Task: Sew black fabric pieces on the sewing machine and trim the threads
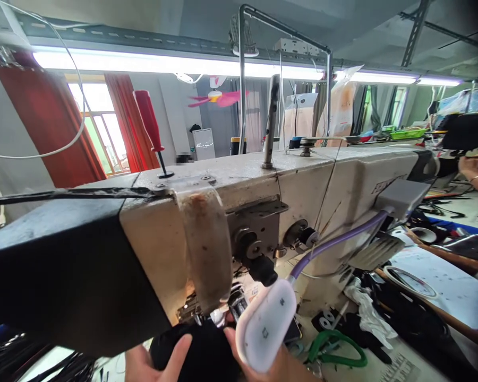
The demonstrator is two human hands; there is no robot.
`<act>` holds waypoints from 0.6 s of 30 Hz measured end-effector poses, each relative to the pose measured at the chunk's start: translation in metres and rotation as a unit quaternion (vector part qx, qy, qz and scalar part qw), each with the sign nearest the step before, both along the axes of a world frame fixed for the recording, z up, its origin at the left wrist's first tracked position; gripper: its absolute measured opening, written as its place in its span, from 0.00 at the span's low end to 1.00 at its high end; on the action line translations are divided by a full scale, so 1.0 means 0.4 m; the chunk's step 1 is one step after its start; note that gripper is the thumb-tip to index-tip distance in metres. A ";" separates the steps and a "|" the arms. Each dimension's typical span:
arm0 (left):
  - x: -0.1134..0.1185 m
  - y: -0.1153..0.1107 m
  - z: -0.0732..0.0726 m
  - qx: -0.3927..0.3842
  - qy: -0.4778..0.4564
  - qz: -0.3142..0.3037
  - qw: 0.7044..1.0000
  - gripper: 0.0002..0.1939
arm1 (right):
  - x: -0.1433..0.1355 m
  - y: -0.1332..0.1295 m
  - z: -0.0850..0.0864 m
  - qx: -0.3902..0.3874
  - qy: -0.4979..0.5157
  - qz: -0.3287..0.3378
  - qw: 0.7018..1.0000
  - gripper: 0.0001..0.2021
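Observation:
A black fabric piece [207, 353] lies beneath the needle area of a large sewing machine [242, 178]. My left hand [153, 366] grips its left side, thumb lying on top and the other fingers mostly out of sight. On the right side of the fabric, my right hand [281, 366] presses with its fingertips close to the presser foot. A white lamp head [266, 326] on a purple flexible neck [334, 236] covers much of that hand. The machine's metal guard and head hide the needle point.
Green-handled scissors [338, 347] lie right of my right hand. A red screwdriver [149, 124] stands upright on the machine top. Dark strips [27, 350] lie at lower left. A co-worker's hand [476, 172] shows at far right.

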State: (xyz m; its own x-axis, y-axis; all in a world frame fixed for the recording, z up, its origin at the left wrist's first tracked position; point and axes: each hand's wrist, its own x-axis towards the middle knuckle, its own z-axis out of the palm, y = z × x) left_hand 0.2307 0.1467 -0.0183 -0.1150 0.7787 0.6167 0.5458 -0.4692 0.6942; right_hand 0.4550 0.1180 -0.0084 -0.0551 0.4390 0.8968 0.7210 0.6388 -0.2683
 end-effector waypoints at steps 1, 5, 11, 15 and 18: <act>0.012 -0.010 -0.006 -0.055 -0.063 -0.017 0.996 0.21 | 0.005 -0.012 0.013 -0.020 -0.005 0.006 1.000 0.05; 0.068 -0.034 0.017 -0.223 -0.197 -0.134 0.945 0.30 | 0.001 -0.061 0.053 -0.074 -0.025 0.037 0.996 0.10; 0.102 -0.038 0.079 -0.285 -0.211 -0.150 0.923 0.36 | -0.040 -0.078 0.046 -0.022 0.031 0.019 0.999 0.22; 0.102 -0.033 0.089 -0.293 -0.226 -0.150 0.917 0.36 | -0.050 -0.064 0.024 -0.005 0.055 0.025 0.998 0.19; 0.100 -0.027 0.099 -0.306 -0.215 -0.164 0.913 0.30 | -0.055 -0.058 -0.008 -0.029 0.060 0.015 0.998 0.14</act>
